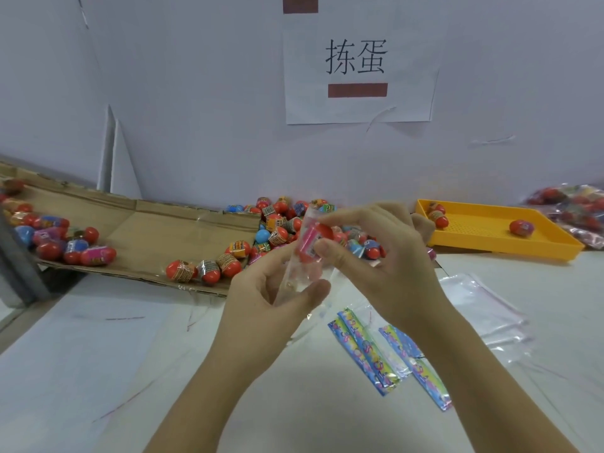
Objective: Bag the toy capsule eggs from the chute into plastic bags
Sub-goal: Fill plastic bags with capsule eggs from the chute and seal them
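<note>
My left hand (pixel 261 295) curls its fingers and thumb around the lower part of a clear plastic bag (pixel 294 277), holding it upright above the table (pixel 98 354). My right hand (pixel 376 253) pinches a red capsule egg (pixel 316 238) at the bag's top. Behind my hands, more eggs (pixel 277 230) lie heaped at the foot of the cardboard chute (pixel 147 220).

Pale lavender wall (pixel 163 76) with a white paper sign (pixel 358 67) above a white tabletop (pixel 81 354), in even light.

chute (pixel 147 220) left (eggs (pixel 65 243) on it) | egg pile (pixel 277 228) at its foot, centre | tray (pixel 483 230) right | packets (pixel 366 351) on table (pixel 98 354), front
</note>
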Tool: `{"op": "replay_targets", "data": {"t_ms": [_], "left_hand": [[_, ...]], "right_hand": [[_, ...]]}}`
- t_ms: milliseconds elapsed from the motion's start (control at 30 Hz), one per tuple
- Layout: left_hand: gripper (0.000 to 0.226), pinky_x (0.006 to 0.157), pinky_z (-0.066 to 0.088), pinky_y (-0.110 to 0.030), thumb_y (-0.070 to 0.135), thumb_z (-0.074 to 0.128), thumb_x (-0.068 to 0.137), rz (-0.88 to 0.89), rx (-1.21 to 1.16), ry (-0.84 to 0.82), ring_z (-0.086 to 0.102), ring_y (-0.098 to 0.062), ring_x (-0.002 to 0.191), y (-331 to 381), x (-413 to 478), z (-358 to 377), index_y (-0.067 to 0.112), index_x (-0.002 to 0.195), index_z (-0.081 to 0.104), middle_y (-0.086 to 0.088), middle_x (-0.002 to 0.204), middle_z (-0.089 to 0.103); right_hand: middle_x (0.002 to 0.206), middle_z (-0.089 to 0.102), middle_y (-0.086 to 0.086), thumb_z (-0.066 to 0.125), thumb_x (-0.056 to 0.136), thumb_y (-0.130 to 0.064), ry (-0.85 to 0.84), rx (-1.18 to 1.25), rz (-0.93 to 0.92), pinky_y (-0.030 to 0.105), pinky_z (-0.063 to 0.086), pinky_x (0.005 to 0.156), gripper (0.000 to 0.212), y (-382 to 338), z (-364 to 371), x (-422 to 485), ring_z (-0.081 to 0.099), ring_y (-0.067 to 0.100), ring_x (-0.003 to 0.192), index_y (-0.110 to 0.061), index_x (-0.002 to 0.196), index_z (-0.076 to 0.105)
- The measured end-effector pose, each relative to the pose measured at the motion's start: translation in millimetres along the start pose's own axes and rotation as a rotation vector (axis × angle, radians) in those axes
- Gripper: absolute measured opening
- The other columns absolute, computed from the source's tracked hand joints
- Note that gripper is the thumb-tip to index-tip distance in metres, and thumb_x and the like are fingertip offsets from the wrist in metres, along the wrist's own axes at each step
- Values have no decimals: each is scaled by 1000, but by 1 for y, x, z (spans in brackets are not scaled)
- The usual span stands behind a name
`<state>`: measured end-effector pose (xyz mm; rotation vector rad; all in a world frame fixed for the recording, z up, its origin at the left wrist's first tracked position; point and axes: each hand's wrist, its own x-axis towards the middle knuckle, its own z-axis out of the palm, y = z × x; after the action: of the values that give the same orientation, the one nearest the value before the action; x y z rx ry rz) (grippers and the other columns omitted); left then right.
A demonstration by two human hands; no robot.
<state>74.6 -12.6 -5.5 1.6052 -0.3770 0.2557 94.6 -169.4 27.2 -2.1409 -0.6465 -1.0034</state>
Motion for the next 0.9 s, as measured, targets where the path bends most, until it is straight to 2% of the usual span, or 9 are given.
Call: {"op": "replay_targets", "data": {"t_ms": [67,200,300,433,533,633,733,800,900], "left_hand": [[36,66,56,-18,36,76,74,15,-49,3,73,-13,84,2,0,0,52,106,69,8,94,76],[42,70,55,-16,36,73,72,-3,-100,11,72,-8,92,1,1,2,35,114,67,9,97,76],[39,72,56,-18,38,77,70,-27,-159,0,73,-13,91,2,0,1,36,109,72,4,95,77],[48,61,55,-18,40,77,69,-79,-229,31,73,-12,73,4,0,-3,26,114,69,-1,90,77],[38,55,53,-17,30,72,72,-100,-286,86,72,-11,69,4,2,-3,22,109,72,-2,88,77],[28,58,56,-20,30,71,65,-136,-371,168,73,-12,75,4,4,-5,29,92,79,-1,91,77],[34,64,57,-19,31,71,58,-143,-453,211,73,-11,79,4,7,-7,26,91,78,-2,90,77],[40,62,55,-19,29,70,61,-142,-481,210,72,-10,74,5,7,-8,22,100,74,-3,86,77],[46,63,56,-20,33,81,59,-156,-452,140,71,-13,81,5,7,-11,25,104,74,-6,97,76]], "right_hand": [[109,52,-18,65,80,-43,-55,42,62,5,21,92,24,-1,0,0,43,12,110,-29,98,73],[134,38,-20,46,86,-61,-165,87,162,38,25,107,39,-3,-2,-2,23,11,133,-36,93,75],[138,28,-29,33,87,-64,-208,57,124,48,23,108,52,-5,-2,-4,17,12,137,-35,91,75],[144,19,-30,27,82,-71,-351,10,117,47,17,110,55,-6,0,-6,8,9,139,-40,87,73],[147,18,-29,40,79,-70,-277,88,130,28,13,110,35,-10,1,-7,11,5,136,-57,102,62],[138,31,-27,62,65,-69,-90,263,250,11,25,103,59,-6,0,-5,27,-1,130,-65,118,37],[121,53,-24,81,55,-59,-351,511,499,20,49,88,79,1,0,-1,56,-2,109,-54,123,40],[99,71,-9,84,60,-47,-495,652,542,24,54,74,60,1,7,-2,69,6,85,-32,113,61],[76,73,-1,76,71,-30,-391,753,507,25,54,58,22,-5,18,-6,67,12,66,-19,90,73]]}}
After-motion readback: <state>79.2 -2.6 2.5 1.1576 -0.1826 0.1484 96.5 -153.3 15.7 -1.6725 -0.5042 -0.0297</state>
